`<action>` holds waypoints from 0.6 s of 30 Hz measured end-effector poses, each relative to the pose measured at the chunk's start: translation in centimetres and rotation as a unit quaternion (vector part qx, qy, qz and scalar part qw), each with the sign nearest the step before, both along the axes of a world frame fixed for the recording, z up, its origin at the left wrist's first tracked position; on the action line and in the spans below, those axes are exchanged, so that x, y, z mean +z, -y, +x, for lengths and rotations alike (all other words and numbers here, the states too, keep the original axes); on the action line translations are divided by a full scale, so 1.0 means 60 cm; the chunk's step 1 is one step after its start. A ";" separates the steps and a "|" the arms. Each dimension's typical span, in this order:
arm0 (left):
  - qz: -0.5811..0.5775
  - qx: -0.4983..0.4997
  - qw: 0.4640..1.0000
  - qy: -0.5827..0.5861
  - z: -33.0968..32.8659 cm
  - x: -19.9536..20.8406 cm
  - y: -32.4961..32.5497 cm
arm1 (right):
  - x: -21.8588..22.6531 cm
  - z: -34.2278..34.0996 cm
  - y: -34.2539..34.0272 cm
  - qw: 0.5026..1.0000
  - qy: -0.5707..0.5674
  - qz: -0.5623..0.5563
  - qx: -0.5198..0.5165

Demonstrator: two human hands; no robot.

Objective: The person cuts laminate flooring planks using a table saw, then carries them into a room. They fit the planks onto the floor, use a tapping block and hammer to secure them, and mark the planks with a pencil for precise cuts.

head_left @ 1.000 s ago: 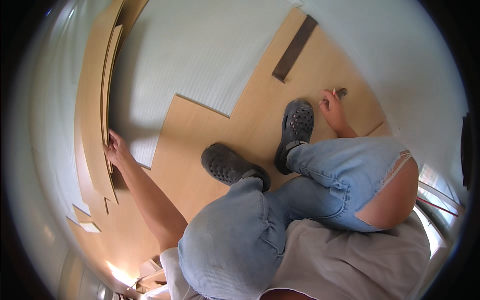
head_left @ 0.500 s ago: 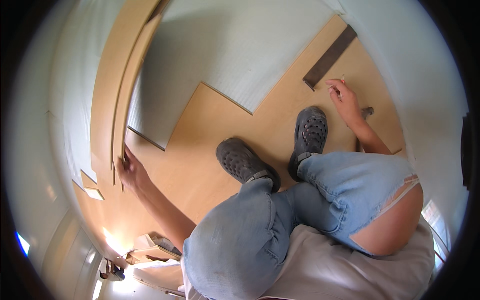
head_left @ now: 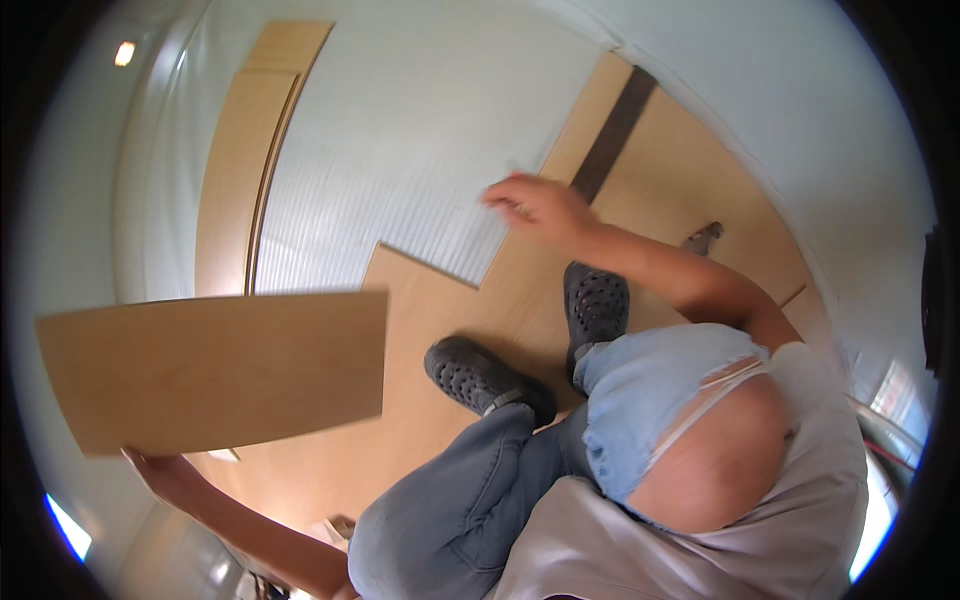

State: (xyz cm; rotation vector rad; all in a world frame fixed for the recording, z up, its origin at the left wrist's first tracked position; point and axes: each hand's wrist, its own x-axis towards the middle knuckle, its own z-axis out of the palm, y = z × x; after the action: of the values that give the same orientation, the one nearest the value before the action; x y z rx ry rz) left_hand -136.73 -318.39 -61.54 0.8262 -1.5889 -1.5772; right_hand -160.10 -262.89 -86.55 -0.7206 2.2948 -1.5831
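A short wood-toned floor plank (head_left: 220, 375) is lifted at the left, its broad face turned into view. My left hand (head_left: 150, 468) is closed on its lower edge; most of the fingers are hidden behind it. Over the edge of the laid flooring, my right hand (head_left: 540, 208) is raised with its fingers bent, blurred by motion. Between those fingers is something thin and pale with a reddish part, too small to name. Close to that hand, a flat dark bar (head_left: 618, 125) lies along the laid planks (head_left: 690, 160).
Pale ribbed underlay (head_left: 400, 140) stretches beyond the stepped plank edge. More loose planks (head_left: 245, 180) lie at the far left. A hammer head (head_left: 705, 238) shows beyond my right forearm. My dark clogs (head_left: 485, 378) stand on the laid floor, and a white wall (head_left: 790, 130) runs along the right.
The left hand has swung the plank from nearly edge-on to broadside and brought it lower and nearer. My right hand has moved left, away from beside the dark bar.
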 end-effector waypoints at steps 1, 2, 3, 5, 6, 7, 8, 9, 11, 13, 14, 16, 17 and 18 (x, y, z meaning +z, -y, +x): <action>0.006 -0.063 0.998 0.028 -0.038 -0.004 0.037 | 0.009 -0.003 0.032 0.999 0.028 -0.043 0.014; 0.000 -0.081 0.996 0.048 -0.102 -0.026 0.051 | 0.004 0.001 0.061 0.993 0.057 -0.096 0.032; -0.011 -0.094 0.993 0.070 -0.171 -0.047 0.049 | 0.018 0.005 0.091 0.988 0.092 -0.113 0.061; 0.030 -0.153 0.983 0.093 -0.317 -0.092 -0.040 | 0.072 0.006 0.112 0.977 0.150 -0.099 0.115; -0.008 -0.215 0.968 0.127 -0.369 -0.113 -0.078 | 0.080 0.010 0.120 0.984 0.092 -0.124 0.093; -0.048 -0.274 0.947 0.162 -0.415 -0.133 -0.119 | 0.098 0.010 0.124 0.982 0.112 -0.134 0.074; -0.091 -0.298 0.933 0.181 -0.456 -0.161 -0.172 | 0.097 0.009 0.127 0.983 0.104 -0.148 0.014; -0.143 -0.321 0.914 0.202 -0.494 -0.175 -0.241 | 0.098 0.001 0.111 0.971 0.158 -0.181 -0.005; -0.140 -0.364 0.871 0.299 -0.556 -0.207 -0.327 | 0.096 -0.005 0.091 0.950 0.232 -0.198 -0.065; -0.097 -0.434 0.841 0.308 -0.590 -0.239 -0.393 | 0.081 0.005 0.058 0.934 0.274 -0.179 -0.143; -0.094 -0.435 0.845 0.295 -0.588 -0.248 -0.433 | 0.070 0.010 0.047 0.929 0.281 -0.176 -0.166; -0.059 -0.467 0.820 0.326 -0.574 -0.303 -0.456 | 0.034 0.012 0.021 0.919 0.287 -0.160 -0.218; -0.059 -0.481 0.786 0.384 -0.558 -0.328 -0.457 | 0.015 0.012 0.009 0.917 0.277 -0.152 -0.245; -0.033 -0.494 0.776 0.391 -0.527 -0.349 -0.464 | -0.002 0.010 0.000 0.914 0.268 -0.146 -0.268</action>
State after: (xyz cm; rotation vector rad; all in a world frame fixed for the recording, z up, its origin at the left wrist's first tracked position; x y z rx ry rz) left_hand -168.34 -290.54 -82.46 0.6476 -3.0237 -1.9273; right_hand -159.48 -262.90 -86.65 0.3223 1.9358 -2.0558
